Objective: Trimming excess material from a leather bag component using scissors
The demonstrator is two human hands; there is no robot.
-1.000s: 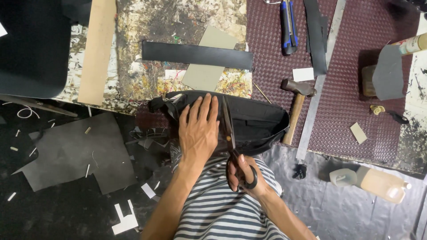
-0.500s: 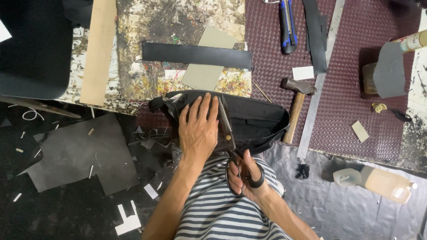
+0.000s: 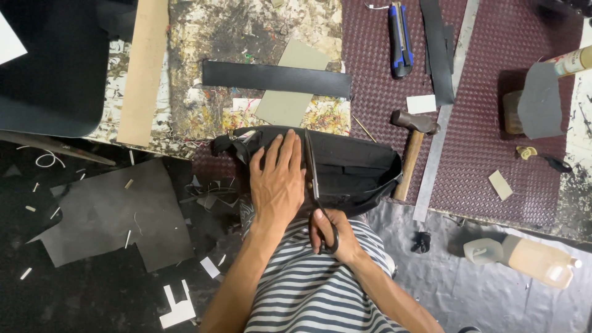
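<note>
1. Two hands at work on one black bag (image 3: 351, 169), right at the near edge of the counter (image 3: 209, 37), half over the edge and close to a striped shirt (image 3: 308, 296).
2. Left hand (image 3: 280, 185): flat on the left part of the bag, fingers apart and straight, pressing down, not gripping anything.
3. Right hand (image 3: 333, 237): just below the bag, closed tight around the black loops of the scissors (image 3: 314, 185).
4. Scissors: blades pointing away from the body, lying up across the top of the bag, right beside the left hand's fingers. Hard to tell if the blades are apart or together.
5. Bag, by the look of it: soft cloth, light, floppy, easy to bend and slide about. Not breakable. Probably a bit slippery on the counter edge.
6. Best place to hold it, at a guess: flat palm on top, close beside the blades, or a pinch on the thicker bunched end at the left.
7. Careful with fingers so near the sharp blades.
8. Just right of the bag: a hammer (image 3: 413, 148) with a wooden handle, then a long metal ruler (image 3: 447, 129) on a dark red mat (image 3: 493, 154).
9. Farther back on the counter: a long black strip (image 3: 274, 79), a blue knife (image 3: 399, 37) and a pale wooden board (image 3: 143, 68).
10. Down on the floor at the left: a dark sheet (image 3: 117, 216) and small white scraps.
</note>
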